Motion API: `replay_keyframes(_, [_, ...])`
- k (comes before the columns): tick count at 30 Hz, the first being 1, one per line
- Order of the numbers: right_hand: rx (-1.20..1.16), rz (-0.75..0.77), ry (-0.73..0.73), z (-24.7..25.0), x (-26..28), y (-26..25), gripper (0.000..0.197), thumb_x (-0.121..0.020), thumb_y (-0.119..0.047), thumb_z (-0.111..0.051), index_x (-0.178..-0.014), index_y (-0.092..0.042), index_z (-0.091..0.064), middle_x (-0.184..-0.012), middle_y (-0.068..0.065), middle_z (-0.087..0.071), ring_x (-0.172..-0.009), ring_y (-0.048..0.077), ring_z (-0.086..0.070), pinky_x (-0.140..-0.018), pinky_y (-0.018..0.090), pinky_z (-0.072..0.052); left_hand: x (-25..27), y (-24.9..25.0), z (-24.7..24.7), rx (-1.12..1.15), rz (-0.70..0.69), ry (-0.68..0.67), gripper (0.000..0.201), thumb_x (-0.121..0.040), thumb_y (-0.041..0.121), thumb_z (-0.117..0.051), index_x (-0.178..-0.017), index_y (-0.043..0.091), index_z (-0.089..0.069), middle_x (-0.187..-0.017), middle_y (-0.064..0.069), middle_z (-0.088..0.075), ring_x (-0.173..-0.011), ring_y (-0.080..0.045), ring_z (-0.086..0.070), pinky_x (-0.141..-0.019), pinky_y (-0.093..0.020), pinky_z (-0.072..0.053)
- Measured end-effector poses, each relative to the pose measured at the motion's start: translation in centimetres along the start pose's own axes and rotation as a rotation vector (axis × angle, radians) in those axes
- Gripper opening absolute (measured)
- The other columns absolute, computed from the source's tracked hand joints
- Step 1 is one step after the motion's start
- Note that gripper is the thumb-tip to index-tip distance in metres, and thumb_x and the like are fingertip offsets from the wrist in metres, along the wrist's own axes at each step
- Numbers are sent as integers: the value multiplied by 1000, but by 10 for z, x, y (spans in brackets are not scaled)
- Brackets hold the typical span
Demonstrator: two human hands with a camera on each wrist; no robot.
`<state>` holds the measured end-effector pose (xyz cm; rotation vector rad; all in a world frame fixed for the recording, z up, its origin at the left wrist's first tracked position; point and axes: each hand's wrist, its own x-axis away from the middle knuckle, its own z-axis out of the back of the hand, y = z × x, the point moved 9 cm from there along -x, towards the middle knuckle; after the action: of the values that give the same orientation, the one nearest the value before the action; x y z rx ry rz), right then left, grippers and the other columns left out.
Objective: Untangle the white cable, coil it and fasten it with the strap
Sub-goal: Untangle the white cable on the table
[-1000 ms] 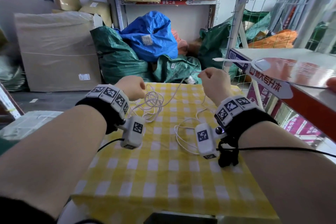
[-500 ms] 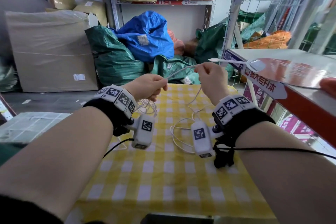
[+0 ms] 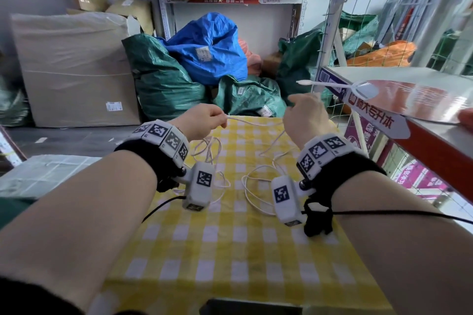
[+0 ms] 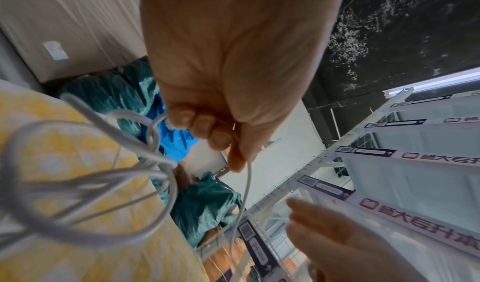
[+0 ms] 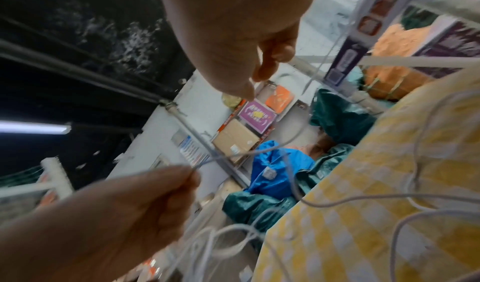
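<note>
The white cable (image 3: 245,121) lies in loose loops on the yellow checked tablecloth (image 3: 230,250), and one strand is lifted above the far edge. My left hand (image 3: 221,120) pinches that strand between thumb and curled fingers. In the left wrist view the cable (image 4: 246,184) drops from the thumb, with a tangle of loops hanging to the left. My right hand (image 3: 294,103) hovers to the right with thumb and fingers apart. In the right wrist view the right hand (image 5: 259,77) holds nothing, and the strand runs past it. No strap is in view.
A metal shelf (image 3: 435,140) with a red and white fan (image 3: 409,102) juts in close on the right. Beyond the table's far edge are blue (image 3: 210,48) and green sacks. A large wrapped box (image 3: 74,66) stands at the left.
My left hand moved from the tangle to pinch the strand held by my right hand. The right hand then let go and spread its fingers, and the strand sagged.
</note>
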<state>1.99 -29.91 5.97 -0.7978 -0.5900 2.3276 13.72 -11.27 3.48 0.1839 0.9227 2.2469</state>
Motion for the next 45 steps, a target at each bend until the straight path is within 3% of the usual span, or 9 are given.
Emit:
replay_keyframes(5, [60,405,-164,-32,23,-67,38,-90,-14,-46,-122,-27,-62,-123,2,-62,-110,24,-58,-90,36,-49,-4,19,-19,118,-26,-57,29,-96,19,-46,-71,18,-60,-60,1,-37,-53,-15,-30,-48,-26,-24])
replay_keyframes(10, [-6,503,-285,-49,32,-81,24,-92,-28,-54,-105,-17,-71,-95,4,-70,-91,20,-61,-71,28,-41,-3,23,-17,204,-59,-48,31,-98,18,-46,-68,13,-51,-58,0,-37,-50,-12,-30,-46,-21,-25])
replay_keyframes(16, [-168,371,-88,-19,16,-64,23,-91,-26,-56,-76,-13,-68,-66,-3,-58,-64,12,-51,-58,26,-37,-5,7,-5,310,-33,-36,28,-98,21,-44,-73,12,-53,-47,7,-39,-46,-11,-39,-49,-21,-36])
replay_keyframes(27, [-86,45,108,1,-9,-12,42,-97,-23,-45,-55,-14,-43,-54,0,-40,-47,9,-33,-44,23,-23,-4,-21,13,-100,11,-15,15,-94,22,-54,-82,16,-61,-74,2,-63,-72,-12,-61,-75,-28,-48])
replay_keyframes(30, [-48,-15,70,-3,-10,-5,32,-97,-21,-45,-68,-12,-57,-61,2,-51,-59,19,-50,-48,23,-30,-4,-20,11,-144,12,-14,13,-94,19,-54,-85,12,-61,-70,0,-63,-68,-13,-60,-75,-29,-49])
replay_keyframes(32, [11,-23,-1,-9,-7,-8,24,-96,-17,-45,-92,-11,-68,-89,9,-66,-81,26,-60,-63,25,-40,-4,-16,10,-177,1,-9,13,-93,18,-54,-83,13,-61,-68,1,-63,-66,-13,-60,-74,-29,-49])
replay_keyframes(37, [27,277,-230,-33,18,-54,52,-93,-17,-51,-143,-24,-40,-145,1,-41,-126,23,-46,-98,32,-39,-2,-11,-1,-105,30,-59,12,-93,22,-55,-86,15,-61,-70,0,-64,-55,-2,-54,-50,-16,-42])
replay_keyframes(40, [51,478,-397,-56,38,-80,46,-92,-17,-52,-138,-21,-47,-135,2,-54,-123,19,-50,-99,27,-37,-1,-3,-9,-72,8,-92,11,-92,23,-56,-89,15,-63,-68,3,-64,-44,5,-49,-42,-11,-36])
replay_keyframes(45, [-78,418,-435,-61,39,-75,20,-91,-27,-57,-98,-15,-72,-92,1,-69,-83,16,-64,-68,26,-49,7,-4,-12,27,15,-199,3,-86,20,-67,-82,20,-66,-72,5,-64,-57,-3,-52,-52,-19,-36])
